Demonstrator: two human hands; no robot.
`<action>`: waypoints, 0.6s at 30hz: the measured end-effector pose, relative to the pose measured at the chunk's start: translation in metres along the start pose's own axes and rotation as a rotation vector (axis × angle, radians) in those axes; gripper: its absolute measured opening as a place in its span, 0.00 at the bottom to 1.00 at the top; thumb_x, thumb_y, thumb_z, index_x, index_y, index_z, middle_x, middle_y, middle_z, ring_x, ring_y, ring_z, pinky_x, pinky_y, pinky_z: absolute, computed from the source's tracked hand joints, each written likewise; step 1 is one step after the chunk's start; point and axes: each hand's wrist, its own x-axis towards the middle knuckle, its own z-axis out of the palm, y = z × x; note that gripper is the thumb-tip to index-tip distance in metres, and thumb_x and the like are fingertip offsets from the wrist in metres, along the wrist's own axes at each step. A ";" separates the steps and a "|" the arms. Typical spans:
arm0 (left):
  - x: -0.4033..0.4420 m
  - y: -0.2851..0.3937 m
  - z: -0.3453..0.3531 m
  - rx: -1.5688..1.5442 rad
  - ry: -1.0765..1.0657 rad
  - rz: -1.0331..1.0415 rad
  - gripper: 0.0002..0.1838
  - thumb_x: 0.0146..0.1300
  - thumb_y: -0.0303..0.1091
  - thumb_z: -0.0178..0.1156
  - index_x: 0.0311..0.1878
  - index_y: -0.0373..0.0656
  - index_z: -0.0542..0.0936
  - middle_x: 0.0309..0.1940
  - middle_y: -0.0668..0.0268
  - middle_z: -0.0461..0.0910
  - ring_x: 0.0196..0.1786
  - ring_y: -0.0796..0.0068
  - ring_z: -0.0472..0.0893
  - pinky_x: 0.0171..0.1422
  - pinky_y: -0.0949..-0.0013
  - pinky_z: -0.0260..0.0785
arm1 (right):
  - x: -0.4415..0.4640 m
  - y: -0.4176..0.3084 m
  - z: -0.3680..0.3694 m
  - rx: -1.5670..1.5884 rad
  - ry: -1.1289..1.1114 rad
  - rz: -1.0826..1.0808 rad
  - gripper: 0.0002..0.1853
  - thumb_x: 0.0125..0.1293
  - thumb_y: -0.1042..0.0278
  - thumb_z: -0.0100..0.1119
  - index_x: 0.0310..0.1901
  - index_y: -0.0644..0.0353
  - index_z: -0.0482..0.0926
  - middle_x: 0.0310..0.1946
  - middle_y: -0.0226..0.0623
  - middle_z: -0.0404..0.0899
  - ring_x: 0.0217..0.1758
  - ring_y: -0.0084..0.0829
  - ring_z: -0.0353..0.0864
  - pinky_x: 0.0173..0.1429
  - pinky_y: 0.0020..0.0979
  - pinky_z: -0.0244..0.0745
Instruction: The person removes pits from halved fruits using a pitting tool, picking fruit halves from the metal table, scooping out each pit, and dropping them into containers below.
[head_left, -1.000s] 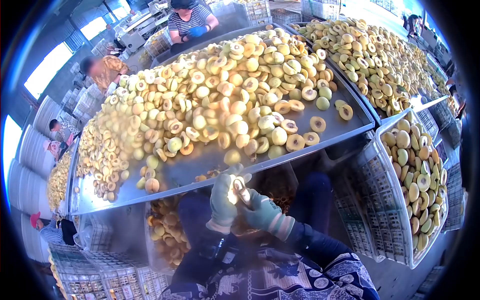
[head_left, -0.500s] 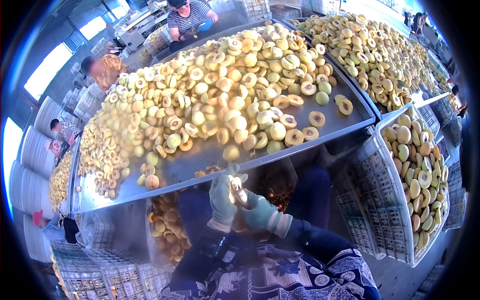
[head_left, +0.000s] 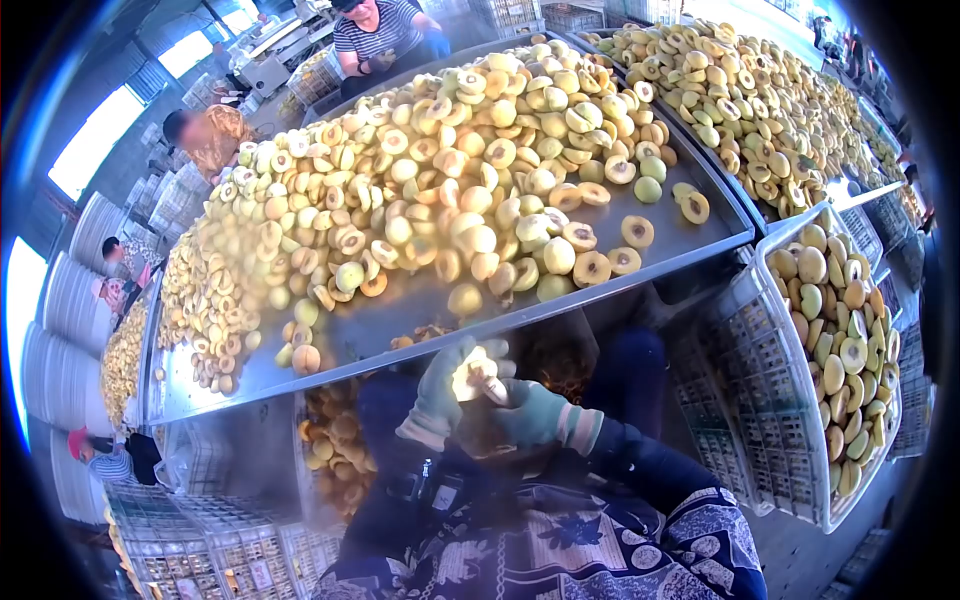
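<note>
Near the front edge of the metal table (head_left: 400,368), my gloved left hand (head_left: 436,398) is closed around a pale yellow fruit piece (head_left: 474,374). Touching it from the right, my gloved right hand (head_left: 532,412) is closed on a small tool, of which only a short part (head_left: 494,390) shows between the fingers. Halved yellow fruit (head_left: 430,190) with brown centres lies heaped on the table beyond both hands. A few loose halves (head_left: 592,268) lie by its right front edge.
A crate (head_left: 790,420) full of fruit stands at the right, with more fruit (head_left: 340,440) below the table's edge at left. Another heaped table (head_left: 740,110) is at the upper right. Crates (head_left: 210,540) stand lower left. One person (head_left: 375,40) sits across the table, another (head_left: 210,140) at upper left.
The fruit piece in my left hand shows more of its pale face, and my hands have shifted slightly. The person across the table has moved their hands apart.
</note>
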 end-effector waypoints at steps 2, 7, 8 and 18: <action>-0.004 0.001 0.009 0.013 0.064 0.086 0.26 0.69 0.45 0.52 0.59 0.31 0.70 0.50 0.53 0.78 0.47 0.60 0.79 0.52 0.63 0.76 | 0.004 0.017 0.010 0.505 0.026 0.053 0.11 0.71 0.63 0.46 0.47 0.57 0.76 0.41 0.32 0.78 0.46 0.29 0.77 0.54 0.32 0.73; -0.016 -0.010 0.018 0.167 0.100 0.373 0.17 0.70 0.33 0.51 0.57 0.34 0.73 0.49 0.60 0.78 0.43 0.73 0.80 0.49 0.71 0.74 | 0.009 0.018 0.014 0.914 0.022 0.274 0.10 0.68 0.65 0.56 0.48 0.57 0.77 0.40 0.28 0.78 0.44 0.22 0.77 0.47 0.24 0.73; -0.016 -0.009 0.015 0.164 0.076 0.344 0.17 0.70 0.33 0.51 0.57 0.34 0.73 0.49 0.61 0.78 0.45 0.72 0.80 0.50 0.71 0.74 | 0.012 0.024 0.018 0.897 0.032 0.249 0.10 0.67 0.66 0.57 0.48 0.56 0.77 0.39 0.27 0.78 0.42 0.22 0.77 0.45 0.23 0.73; -0.021 -0.013 0.024 0.176 0.115 0.416 0.16 0.70 0.34 0.49 0.58 0.38 0.73 0.47 0.60 0.80 0.42 0.70 0.81 0.37 0.72 0.77 | -0.009 0.009 0.004 1.414 -0.464 0.165 0.10 0.66 0.69 0.57 0.46 0.64 0.75 0.27 0.29 0.76 0.21 0.17 0.71 0.20 0.17 0.65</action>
